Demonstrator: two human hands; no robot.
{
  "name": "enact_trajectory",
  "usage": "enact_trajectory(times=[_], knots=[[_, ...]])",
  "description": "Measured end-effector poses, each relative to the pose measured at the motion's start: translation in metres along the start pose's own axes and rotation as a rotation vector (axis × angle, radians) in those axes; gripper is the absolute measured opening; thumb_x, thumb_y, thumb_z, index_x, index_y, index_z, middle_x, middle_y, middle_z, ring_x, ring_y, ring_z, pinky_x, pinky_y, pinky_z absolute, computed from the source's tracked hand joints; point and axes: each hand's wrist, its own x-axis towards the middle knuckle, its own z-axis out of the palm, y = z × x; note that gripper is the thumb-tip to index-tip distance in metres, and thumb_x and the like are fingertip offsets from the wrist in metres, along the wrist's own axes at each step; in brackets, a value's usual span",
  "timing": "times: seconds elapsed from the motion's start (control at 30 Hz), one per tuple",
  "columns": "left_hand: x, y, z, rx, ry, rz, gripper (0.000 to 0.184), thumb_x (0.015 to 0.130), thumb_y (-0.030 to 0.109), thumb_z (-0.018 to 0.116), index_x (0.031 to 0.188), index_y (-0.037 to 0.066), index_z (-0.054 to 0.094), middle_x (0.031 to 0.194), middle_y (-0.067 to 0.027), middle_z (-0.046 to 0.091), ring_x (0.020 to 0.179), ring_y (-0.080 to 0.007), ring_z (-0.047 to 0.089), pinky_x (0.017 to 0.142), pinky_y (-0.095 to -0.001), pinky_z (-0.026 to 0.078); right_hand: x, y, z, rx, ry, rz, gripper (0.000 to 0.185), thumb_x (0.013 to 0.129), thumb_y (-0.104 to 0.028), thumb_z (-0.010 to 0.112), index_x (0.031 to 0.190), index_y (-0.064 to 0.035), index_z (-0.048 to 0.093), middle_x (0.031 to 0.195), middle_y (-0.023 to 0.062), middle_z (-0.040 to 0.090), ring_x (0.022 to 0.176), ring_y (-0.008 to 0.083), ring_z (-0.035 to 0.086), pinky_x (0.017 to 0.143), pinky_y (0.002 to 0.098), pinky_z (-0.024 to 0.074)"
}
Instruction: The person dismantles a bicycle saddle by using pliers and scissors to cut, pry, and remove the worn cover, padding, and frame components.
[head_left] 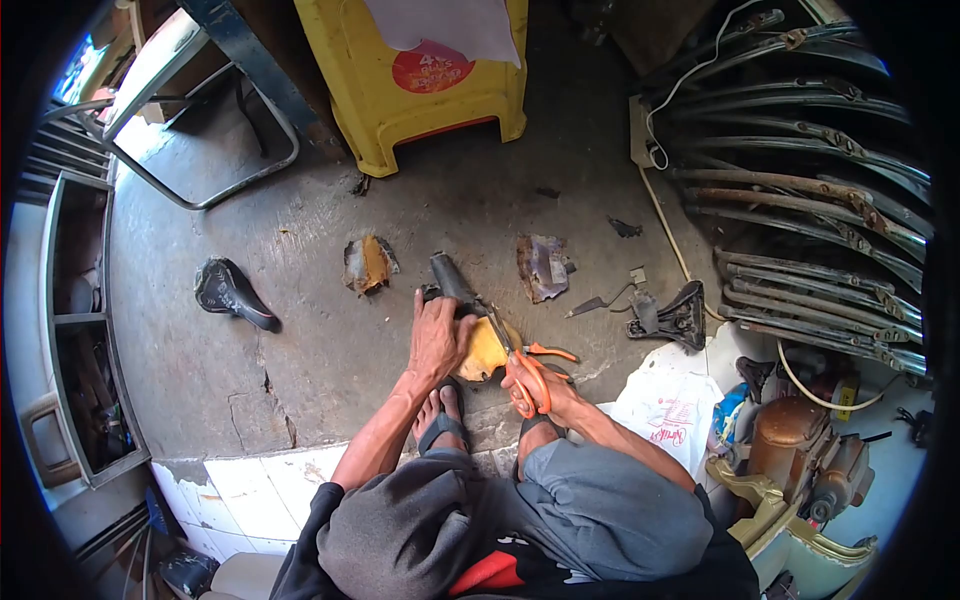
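My left hand (438,335) is closed on a dark cover piece (453,278) with yellow foam (482,357) showing beside it; it looks like part of a bicycle saddle. In my right hand (553,388) are orange-handled scissors (529,387), their blades lying along the edge of the cover and foam. Whether the blades are closed is hard to see. Just beyond my right hand lies another orange-handled tool (552,352), its head hidden. Torn cover scraps, one yellowish-brown (369,264) and one greyish-purple (544,268), lie on either side of the work.
A black bicycle saddle (234,292) lies left on the concrete floor; a bare saddle base (672,316) and a small knife-like tool (590,305) lie right. A yellow stool (430,110) stands ahead. Stacked metal tubes (810,190), a plastic bag (665,405) and a brown motor (795,440) line the right side.
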Motion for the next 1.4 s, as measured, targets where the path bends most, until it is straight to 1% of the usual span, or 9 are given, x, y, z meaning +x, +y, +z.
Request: enact_trajectory(times=[0.1,0.3,0.37,0.57,0.77,0.93,1.1,1.2,1.4], knots=[[0.003,0.002,-0.002,0.036,0.06,0.072,0.016,0.091,0.013,0.065,0.101,0.002,0.06,0.093,-0.0159,0.063,0.097,-0.0379,0.062,0.117,-0.059,0.029,0.0,-0.006,0.001,-0.067,-0.024,-0.002,0.064,0.101,-0.06,0.048,0.097,0.003,0.057,0.066,0.0017,0.049,0.054,0.0102,0.05,0.055,0.0262,0.0437],[0.002,-0.014,0.014,0.044,-0.049,-0.084,0.013,0.09,0.011,0.064,0.098,0.001,0.06,0.093,-0.0202,0.063,0.099,-0.04,0.061,0.113,-0.0592,0.035,-0.002,-0.026,0.004,-0.169,-0.057,0.018,0.069,0.1,-0.064,0.047,0.092,0.0033,0.06,0.062,0.0022,0.05,0.052,0.01,0.049,0.05,0.0265,0.0425],[0.002,-0.016,0.018,0.042,0.049,-0.053,0.01,0.09,0.008,0.062,0.095,0.001,0.058,0.091,-0.0226,0.062,0.1,-0.0426,0.059,0.105,-0.0566,0.042,0.0,-0.029,0.006,-0.194,-0.048,0.049,0.07,0.1,-0.065,0.047,0.09,0.0032,0.06,0.061,0.0024,0.05,0.051,0.01,0.049,0.049,0.0265,0.0421],[0.006,-0.016,0.014,0.072,0.072,-0.022,0.009,0.089,0.007,0.061,0.092,0.0,0.056,0.091,-0.0238,0.061,0.098,-0.0469,0.058,0.092,-0.0531,0.046,0.0,-0.036,0.014,-0.205,-0.016,0.042,0.072,0.098,-0.067,0.049,0.085,0.0026,0.062,0.059,0.0023,0.05,0.048,0.0103,0.048,0.046,0.0261,0.0414],[0.007,-0.019,0.019,0.106,0.076,-0.03,0.01,0.09,0.008,0.062,0.091,0.001,0.056,0.091,-0.0233,0.062,0.097,-0.0471,0.058,0.091,-0.0535,0.047,0.002,-0.046,0.019,-0.158,-0.014,0.027,0.074,0.096,-0.067,0.051,0.087,0.0049,0.065,0.058,0.0029,0.051,0.048,0.0109,0.05,0.045,0.027,0.0423],[0.007,-0.015,0.016,0.033,0.098,0.001,0.007,0.087,0.005,0.06,0.09,0.0,0.055,0.081,-0.0216,0.06,0.084,-0.0435,0.06,0.097,-0.0545,0.046,0.022,-0.039,0.017,-0.225,0.04,0.031,0.087,0.083,-0.081,0.058,0.085,0.0057,0.068,0.056,0.005,0.052,0.048,0.0126,0.052,0.044,0.0273,0.04],[0.005,-0.017,0.015,0.02,0.09,-0.009,0.007,0.088,0.005,0.06,0.089,0.001,0.056,0.082,-0.0221,0.06,0.084,-0.0435,0.06,0.097,-0.0547,0.046,0.035,-0.024,0.014,-0.252,0.059,-0.001,0.08,0.085,-0.075,0.062,0.084,0.0051,0.067,0.057,0.0043,0.053,0.046,0.0126,0.05,0.042,0.0286,0.0385],[0.007,-0.012,0.014,-0.019,0.046,-0.118,0.01,0.09,0.009,0.063,0.091,0.002,0.056,0.088,-0.0219,0.062,0.095,-0.0439,0.061,0.083,-0.0521,0.048,0.034,-0.02,0.013,-0.285,0.104,-0.033,0.072,0.087,-0.068,0.066,0.084,0.0041,0.065,0.058,0.0034,0.052,0.044,0.0114,0.047,0.041,0.0279,0.0378],[0.003,-0.01,0.019,-0.05,0.11,-0.268,0.011,0.093,0.015,0.062,0.091,0.004,0.059,0.086,-0.0209,0.065,0.082,-0.0427,0.064,0.072,-0.051,0.049,0.03,-0.005,0.011,-0.35,0.084,-0.063,0.069,0.087,-0.066,0.067,0.083,0.0029,0.065,0.058,0.0031,0.052,0.045,0.0112,0.047,0.042,0.0275,0.0375]])
